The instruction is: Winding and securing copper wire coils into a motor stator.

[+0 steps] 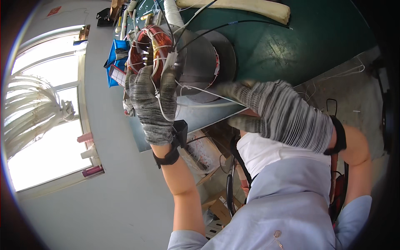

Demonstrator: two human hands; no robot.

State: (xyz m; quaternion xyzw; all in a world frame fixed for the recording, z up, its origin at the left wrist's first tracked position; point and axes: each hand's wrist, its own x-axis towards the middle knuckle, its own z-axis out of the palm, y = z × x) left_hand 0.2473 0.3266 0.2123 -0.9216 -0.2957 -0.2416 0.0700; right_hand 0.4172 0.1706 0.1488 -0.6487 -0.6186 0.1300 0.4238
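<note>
A grey metal motor stator [196, 58] lies on its side, copper windings [160, 39] bulging from its left end and tied round with white cord. My left hand [152, 100], in a grey striped knitted glove, grips the near side of these windings; its fingertips are partly hidden among the wires. From the windings a white cord [204, 90] runs taut to the right, into my right hand [275, 110]. That hand wears a matching glove, and its fingers look curled round the cord, though the fingertips are smeared by motion.
The stator stands near the front edge of a green-topped table [266, 58]. Black leads [233, 23] stretch over it, and a pale wooden club-like bar [250, 8] lies behind. A blue bin [118, 52] is at the left. Below the table is an open carton [204, 152].
</note>
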